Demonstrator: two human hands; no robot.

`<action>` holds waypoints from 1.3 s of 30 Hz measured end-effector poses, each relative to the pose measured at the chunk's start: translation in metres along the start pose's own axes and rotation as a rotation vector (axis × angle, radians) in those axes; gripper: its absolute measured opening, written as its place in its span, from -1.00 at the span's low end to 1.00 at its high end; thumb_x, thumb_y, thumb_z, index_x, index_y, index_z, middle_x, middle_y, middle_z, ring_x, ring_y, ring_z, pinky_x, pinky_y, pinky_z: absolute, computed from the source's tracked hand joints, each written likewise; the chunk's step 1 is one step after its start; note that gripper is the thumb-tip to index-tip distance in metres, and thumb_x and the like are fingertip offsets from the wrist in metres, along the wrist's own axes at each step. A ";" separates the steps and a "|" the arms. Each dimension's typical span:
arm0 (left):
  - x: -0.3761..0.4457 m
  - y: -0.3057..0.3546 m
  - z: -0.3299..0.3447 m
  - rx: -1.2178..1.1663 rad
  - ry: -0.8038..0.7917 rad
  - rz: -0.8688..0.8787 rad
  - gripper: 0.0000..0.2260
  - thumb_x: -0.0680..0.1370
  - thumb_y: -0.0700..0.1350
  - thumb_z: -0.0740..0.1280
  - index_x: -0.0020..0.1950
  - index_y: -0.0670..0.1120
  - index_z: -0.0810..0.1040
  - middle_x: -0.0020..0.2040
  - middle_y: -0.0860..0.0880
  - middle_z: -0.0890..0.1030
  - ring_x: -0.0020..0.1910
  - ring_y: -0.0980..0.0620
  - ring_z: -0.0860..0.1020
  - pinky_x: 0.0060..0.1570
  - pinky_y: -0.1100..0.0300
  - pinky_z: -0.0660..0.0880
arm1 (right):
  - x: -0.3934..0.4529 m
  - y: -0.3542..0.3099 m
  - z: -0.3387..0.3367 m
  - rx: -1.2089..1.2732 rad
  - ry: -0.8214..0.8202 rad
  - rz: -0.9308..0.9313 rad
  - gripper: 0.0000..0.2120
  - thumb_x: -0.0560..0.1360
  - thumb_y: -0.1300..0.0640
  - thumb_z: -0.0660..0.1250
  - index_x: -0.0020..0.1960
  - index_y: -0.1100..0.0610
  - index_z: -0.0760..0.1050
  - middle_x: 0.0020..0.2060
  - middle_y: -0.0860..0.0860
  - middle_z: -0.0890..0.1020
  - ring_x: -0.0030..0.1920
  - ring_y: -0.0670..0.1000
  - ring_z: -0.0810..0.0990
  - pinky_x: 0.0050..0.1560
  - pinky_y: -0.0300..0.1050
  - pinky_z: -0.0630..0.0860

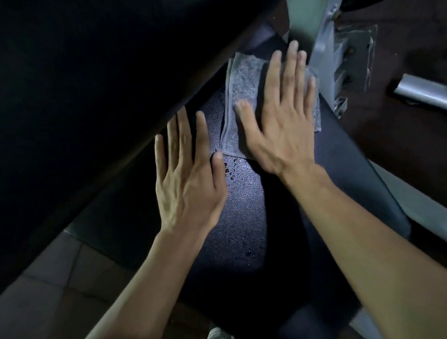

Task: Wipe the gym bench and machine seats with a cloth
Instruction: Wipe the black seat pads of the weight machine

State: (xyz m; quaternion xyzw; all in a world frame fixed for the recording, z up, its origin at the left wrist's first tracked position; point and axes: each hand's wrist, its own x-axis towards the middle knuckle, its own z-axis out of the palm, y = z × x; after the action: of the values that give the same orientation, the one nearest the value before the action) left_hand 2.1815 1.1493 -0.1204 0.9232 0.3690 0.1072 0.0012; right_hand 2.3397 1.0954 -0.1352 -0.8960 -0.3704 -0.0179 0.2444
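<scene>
A folded grey cloth (242,97) lies on the far part of the black textured seat pad (241,211). My right hand (281,116) presses flat on the cloth, fingers spread and pointing away from me. My left hand (189,175) rests flat on the bare pad just left of the cloth, its thumb tip touching the cloth's near corner. Water droplets (230,171) glisten on the pad below the cloth. A large black back pad (74,73) slants across the upper left.
The machine's grey metal frame post (319,39) rises just beyond the cloth, with a bolted bracket (352,53) to its right. A silver tube (427,96) lies on the dark floor at right. Tiled floor (43,277) shows at lower left.
</scene>
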 end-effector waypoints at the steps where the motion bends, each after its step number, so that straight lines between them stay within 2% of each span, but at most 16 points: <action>1: -0.001 0.002 0.002 0.010 0.006 -0.014 -0.42 0.71 0.04 0.04 0.69 -0.12 -0.01 0.70 -0.18 -0.04 0.68 -0.11 -0.07 0.63 -0.05 -0.17 | -0.005 0.000 0.001 0.006 -0.014 -0.005 -0.23 0.66 -0.25 -0.05 0.67 0.20 -0.17 0.66 0.21 -0.16 0.66 0.16 -0.20 0.64 0.16 -0.25; 7: -0.002 0.010 0.009 0.037 0.047 -0.073 -0.37 0.69 0.04 0.03 0.67 -0.22 -0.08 0.69 -0.21 -0.06 0.68 -0.12 -0.08 0.65 -0.05 -0.14 | 0.048 -0.012 0.007 -0.040 -0.038 -0.036 -0.24 0.64 -0.30 -0.12 0.68 0.14 -0.10 0.66 0.21 -0.09 0.67 0.19 -0.15 0.64 0.21 -0.13; 12: -0.003 0.012 0.005 0.015 0.073 -0.086 -0.36 0.68 0.03 0.06 0.66 -0.27 -0.03 0.68 -0.24 -0.02 0.68 -0.15 -0.05 0.65 -0.05 -0.09 | 0.025 -0.004 0.003 -0.058 -0.128 -0.404 -0.32 0.66 -0.27 -0.08 0.68 0.03 -0.02 0.68 0.12 0.00 0.67 0.14 -0.07 0.65 0.17 -0.10; 14: -0.005 0.011 0.003 0.010 0.071 -0.089 -0.35 0.67 0.03 0.07 0.66 -0.28 -0.03 0.68 -0.25 -0.02 0.68 -0.15 -0.04 0.65 -0.03 -0.08 | -0.003 0.009 -0.001 -0.037 -0.142 -0.463 -0.35 0.68 -0.25 -0.04 0.68 -0.01 -0.04 0.68 0.05 -0.02 0.68 0.07 -0.09 0.65 0.13 -0.10; 17: -0.008 0.009 0.000 -0.016 0.042 -0.070 -0.33 0.65 0.03 0.09 0.66 -0.28 -0.04 0.68 -0.25 -0.03 0.68 -0.14 -0.05 0.65 -0.03 -0.09 | -0.028 0.035 -0.008 -0.025 -0.156 -0.387 -0.35 0.67 -0.25 -0.01 0.68 -0.09 -0.09 0.68 -0.04 -0.07 0.67 0.00 -0.13 0.65 0.08 -0.12; 20: -0.010 0.006 0.000 -0.061 0.022 -0.056 -0.33 0.65 0.02 0.07 0.66 -0.27 -0.05 0.69 -0.23 -0.04 0.68 -0.12 -0.08 0.65 -0.02 -0.11 | -0.010 0.042 -0.009 -0.035 -0.153 -0.328 -0.36 0.66 -0.27 -0.02 0.67 -0.14 -0.10 0.68 -0.08 -0.08 0.67 -0.02 -0.13 0.64 0.06 -0.15; 23: -0.009 0.005 -0.001 -0.114 0.037 -0.061 -0.35 0.63 -0.01 0.02 0.67 -0.25 -0.04 0.69 -0.21 -0.03 0.68 -0.10 -0.08 0.65 0.01 -0.13 | 0.034 0.015 -0.003 -0.023 -0.086 -0.188 -0.37 0.65 -0.26 -0.06 0.68 -0.10 -0.03 0.68 -0.01 -0.04 0.67 0.04 -0.10 0.64 0.12 -0.11; 25: -0.008 0.004 -0.001 -0.171 0.050 -0.079 -0.37 0.62 -0.06 0.02 0.67 -0.24 -0.01 0.69 -0.19 -0.01 0.68 -0.07 -0.06 0.64 0.07 -0.15 | 0.053 -0.007 0.002 -0.036 -0.096 -0.168 -0.37 0.65 -0.26 -0.06 0.66 -0.07 0.05 0.68 0.05 0.01 0.67 0.10 -0.08 0.64 0.16 -0.11; 27: -0.007 0.002 -0.002 -0.242 0.064 -0.106 -0.38 0.61 -0.11 0.03 0.67 -0.23 0.00 0.69 -0.17 0.02 0.68 -0.05 -0.04 0.63 0.13 -0.17 | 0.052 -0.020 0.005 -0.038 -0.110 -0.302 -0.39 0.66 -0.26 -0.02 0.64 -0.05 0.16 0.66 0.09 0.14 0.66 0.14 0.02 0.64 0.18 -0.06; 29: -0.006 0.002 -0.004 -0.318 0.074 -0.132 -0.37 0.60 -0.13 0.05 0.67 -0.23 0.00 0.69 -0.18 0.04 0.68 -0.04 -0.02 0.63 0.17 -0.16 | 0.032 -0.018 0.004 -0.034 -0.098 -0.502 -0.40 0.66 -0.25 0.03 0.64 -0.06 0.17 0.64 0.08 0.19 0.65 0.14 0.09 0.62 0.20 0.03; 31: -0.005 0.002 -0.007 -0.357 0.064 -0.148 -0.37 0.61 -0.12 0.02 0.67 -0.23 -0.02 0.69 -0.18 0.03 0.68 -0.03 -0.03 0.62 0.18 -0.17 | 0.004 0.001 0.000 -0.024 -0.145 -0.641 -0.38 0.67 -0.25 0.05 0.66 -0.07 0.09 0.67 0.04 0.10 0.67 0.08 0.02 0.62 0.18 0.05; 34: -0.006 0.003 -0.010 -0.353 0.038 -0.148 -0.41 0.66 -0.13 0.02 0.67 -0.22 -0.06 0.69 -0.17 -0.01 0.68 -0.01 -0.07 0.62 0.19 -0.20 | -0.020 0.047 -0.013 -0.055 -0.225 -0.732 -0.35 0.66 -0.27 0.07 0.67 -0.10 0.01 0.68 -0.01 0.01 0.67 0.03 -0.07 0.63 0.16 0.03; 36: -0.007 0.003 -0.011 -0.343 0.030 -0.138 -0.42 0.67 -0.13 0.03 0.67 -0.21 -0.06 0.69 -0.16 -0.02 0.68 0.00 -0.09 0.61 0.20 -0.22 | -0.013 0.058 -0.015 -0.057 -0.222 -0.644 -0.37 0.66 -0.27 0.04 0.67 -0.15 -0.01 0.68 -0.05 -0.01 0.67 0.01 -0.08 0.64 0.16 0.00; 39: -0.008 0.002 -0.012 -0.369 0.029 -0.139 -0.44 0.69 -0.15 0.03 0.68 -0.20 -0.06 0.70 -0.15 -0.02 0.67 0.03 -0.10 0.60 0.24 -0.23 | 0.017 0.023 -0.005 -0.008 -0.126 -0.330 -0.40 0.67 -0.26 -0.03 0.67 -0.17 -0.03 0.68 -0.06 -0.04 0.67 0.03 -0.10 0.65 0.11 -0.10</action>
State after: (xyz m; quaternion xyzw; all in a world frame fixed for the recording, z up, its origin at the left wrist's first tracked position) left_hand 2.1750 1.1418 -0.1101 0.8780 0.4058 0.1859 0.1725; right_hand 2.3682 1.0899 -0.1373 -0.8234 -0.5268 -0.0031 0.2109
